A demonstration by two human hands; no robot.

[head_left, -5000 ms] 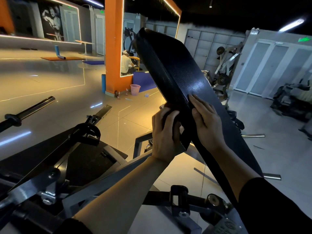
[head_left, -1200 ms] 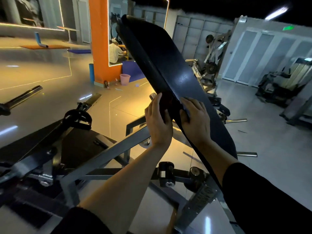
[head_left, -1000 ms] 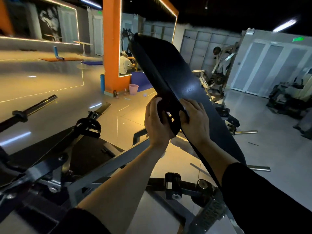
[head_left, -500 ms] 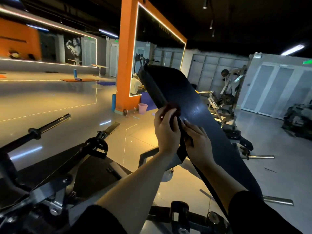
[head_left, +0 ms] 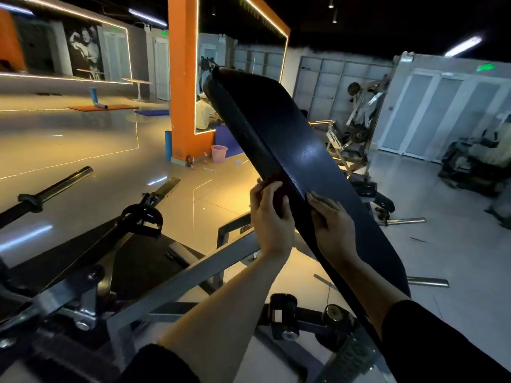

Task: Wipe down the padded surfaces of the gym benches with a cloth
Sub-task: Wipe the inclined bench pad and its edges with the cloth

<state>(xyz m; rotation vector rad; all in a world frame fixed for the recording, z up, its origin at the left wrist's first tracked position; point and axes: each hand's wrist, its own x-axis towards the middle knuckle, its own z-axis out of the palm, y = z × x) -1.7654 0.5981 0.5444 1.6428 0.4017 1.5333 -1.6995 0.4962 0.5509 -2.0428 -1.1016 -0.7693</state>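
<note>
A long black padded bench back [head_left: 290,145] slopes up and away from me, from lower right to upper middle. My left hand [head_left: 269,219] grips a dark red cloth [head_left: 278,183] and presses it against the pad's left side edge about halfway up. Most of the cloth is hidden behind the fingers. My right hand [head_left: 333,228] rests on the pad's front face just right of the cloth, fingers bent over the edge seam, holding the pad.
The bench's grey steel frame [head_left: 177,286] and a black adjuster [head_left: 143,219] lie below left. A barbell end [head_left: 52,189] juts in from the left. An orange pillar [head_left: 182,78], a pink bin [head_left: 219,153] and a weight machine [head_left: 354,134] stand beyond.
Both hands slid a little way up the pad's left edge with the cloth and back down slightly; the view tilted up, then down.
</note>
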